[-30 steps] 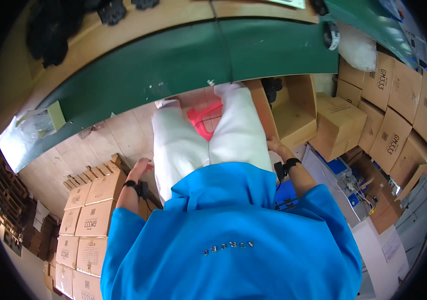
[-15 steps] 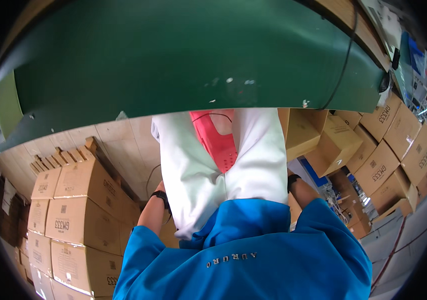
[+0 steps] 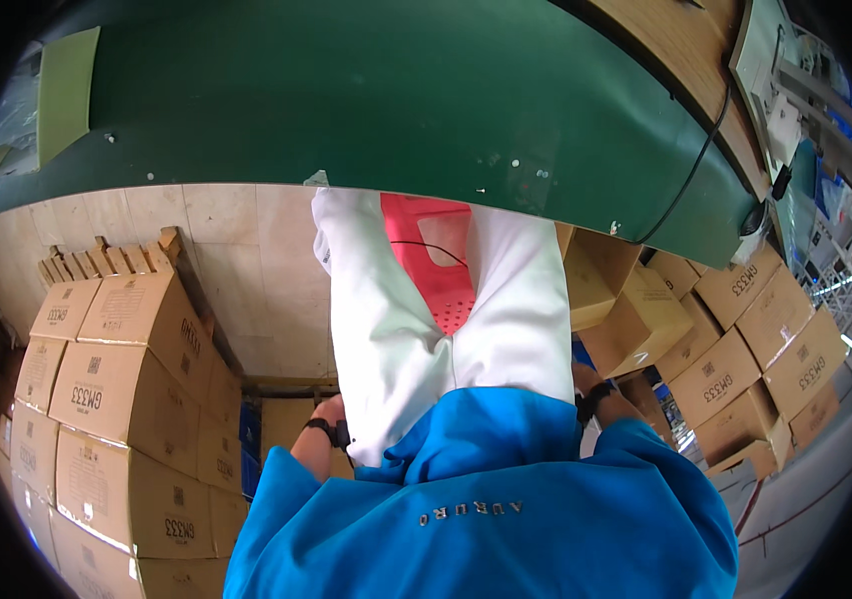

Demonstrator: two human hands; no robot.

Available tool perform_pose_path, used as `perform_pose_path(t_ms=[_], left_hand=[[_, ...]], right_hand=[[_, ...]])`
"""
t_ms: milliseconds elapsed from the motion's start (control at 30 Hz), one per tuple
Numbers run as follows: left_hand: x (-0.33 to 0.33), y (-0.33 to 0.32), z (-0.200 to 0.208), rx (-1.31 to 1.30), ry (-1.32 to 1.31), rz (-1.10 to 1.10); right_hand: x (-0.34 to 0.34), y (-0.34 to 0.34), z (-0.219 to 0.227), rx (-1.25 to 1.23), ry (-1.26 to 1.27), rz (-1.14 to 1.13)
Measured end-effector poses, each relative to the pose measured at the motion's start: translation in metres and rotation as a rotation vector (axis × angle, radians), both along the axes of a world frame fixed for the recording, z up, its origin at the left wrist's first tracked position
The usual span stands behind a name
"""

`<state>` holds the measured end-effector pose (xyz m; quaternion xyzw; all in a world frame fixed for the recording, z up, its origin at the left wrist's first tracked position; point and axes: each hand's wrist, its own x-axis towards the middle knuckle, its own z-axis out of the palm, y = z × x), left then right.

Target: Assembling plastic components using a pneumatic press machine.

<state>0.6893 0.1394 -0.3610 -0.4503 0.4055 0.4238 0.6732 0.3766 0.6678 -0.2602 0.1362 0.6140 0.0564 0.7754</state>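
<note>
My left hand (image 3: 330, 407) hangs low beside my left thigh, a dark band on its wrist. Its fingers are hidden, so whether it holds anything does not show. At the outer side of my right thigh is my right hand (image 3: 585, 378), also banded at the wrist, its fingers out of sight behind the leg. White trousers (image 3: 516, 299) cover my legs. Between them shows a pink plastic piece (image 3: 428, 270) with small round holes and a larger opening; a thin dark cable crosses it.
A green-topped table (image 3: 346, 100) spans the front, with small white scraps and a black cable (image 3: 690, 165) at right. Stacked cardboard boxes (image 3: 126, 399) stand at left beside a wooden pallet (image 3: 106, 260). More cartons (image 3: 720, 374), some open, are piled at right.
The view has turned a little, so the table edge slants down to the right and more floor shows at left. Slightly more of my left hand shows; both hands stay low beside my thighs.
</note>
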Motion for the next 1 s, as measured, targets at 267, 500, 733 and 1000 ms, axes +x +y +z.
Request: perform_pose_path(t_ms=[267, 500, 733, 1000], left_hand=[[0.028, 0.026, 0.072, 0.001, -0.367, 1.129], [0.161, -0.037, 0.150, 0.875, -0.317, -0.622], [0.115, -0.002, 0.057, 0.573, -0.050, -0.852], [0.073, 0.109, -0.150, 0.374, -0.070, -0.553]], right_hand=[[0.020, 0.056, 0.094, -0.122, -0.424, 0.396], [0.027, 0.104, 0.135, -0.275, -0.745, 0.626], [0.018, 0.140, 0.016, -0.305, -0.709, 0.712], [0.012, 0.155, -0.154, -0.013, -0.182, 0.055]])
